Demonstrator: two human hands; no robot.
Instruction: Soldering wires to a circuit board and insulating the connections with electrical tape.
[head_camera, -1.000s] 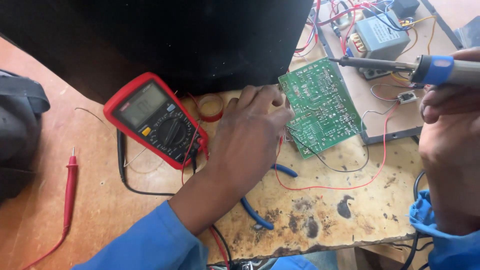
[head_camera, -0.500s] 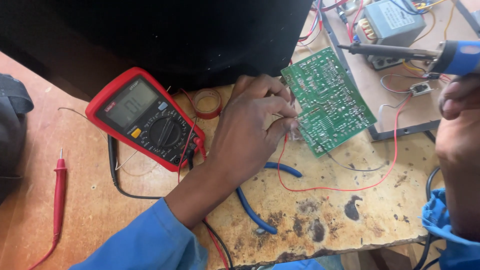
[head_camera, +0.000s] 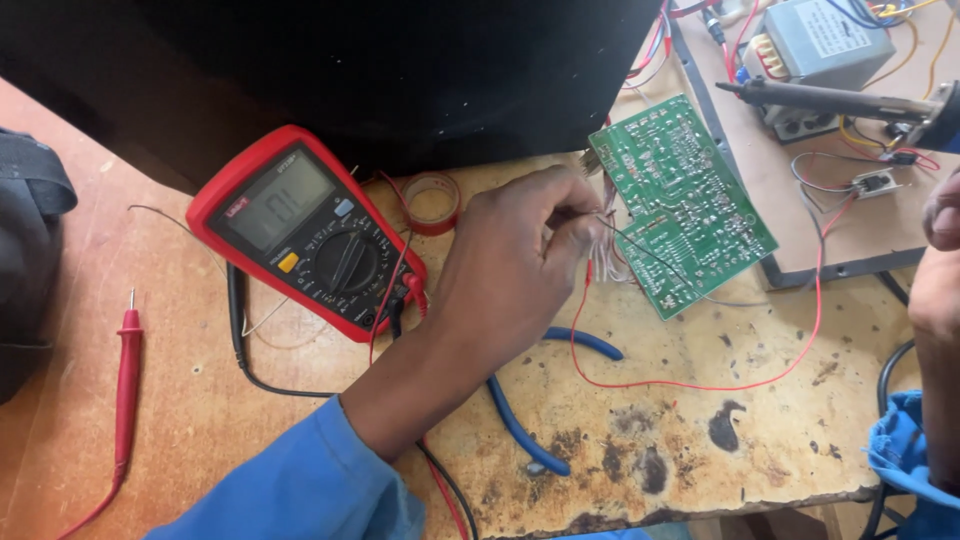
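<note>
Left hand (head_camera: 520, 250) pinches thin wire (head_camera: 650, 255) at left edge of green circuit board (head_camera: 685, 205) on desk (head_camera: 700, 430) | right hand (head_camera: 945, 250) grip: cannot tell, mostly out of frame | keep wire taut, steady against board; soldering iron (head_camera: 830, 100) hovers above.

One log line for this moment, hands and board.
left hand: pinching thin wire at circuit board | right hand: holding soldering iron, off board | multimeter: beside left hand
</note>
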